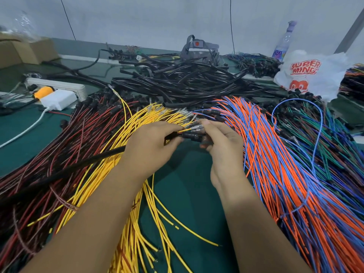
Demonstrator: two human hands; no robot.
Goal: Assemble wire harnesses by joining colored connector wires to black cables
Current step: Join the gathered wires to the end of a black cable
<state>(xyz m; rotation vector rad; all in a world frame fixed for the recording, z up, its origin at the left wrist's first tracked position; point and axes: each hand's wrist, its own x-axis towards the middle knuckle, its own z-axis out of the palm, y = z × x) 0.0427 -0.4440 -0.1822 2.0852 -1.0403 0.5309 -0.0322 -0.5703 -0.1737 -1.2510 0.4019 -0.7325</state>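
Your left hand (149, 142) is curled round a thick black cable (78, 164), which runs from your fist down and out to the left, lying across the dark red and black wire bundle (49, 150) and the fan of thin yellow wires (126, 194). Your right hand (220, 140) faces it, just beside, with its fingers bent round a small black cylindrical connector (192, 135) that sits between the two hands; a yellow wire end with a silver metal terminal (195, 127) lies right above that connector, at your fingertips. Whether the terminal is already inside the connector cannot be told, since your fingers cover the joint.

Everything lies on the dark green counter (181, 184), bare in the gap between your forearms. To your right a broad bundle of orange and blue wires (275, 164) sweeps toward the lower right corner, and beyond it lies a darker bundle of green, blue and black wires (334, 138), with one loose blue wire looping up over it. Behind your hands a heap of loose black cables (197, 81) fills the middle of the counter. Farther right sits a white plastic bag with red print (307, 73), with a clear plastic bottle (283, 42) behind it. At the left edge lie a white power strip (57, 86) and a white adapter block (59, 99) with its white cord.
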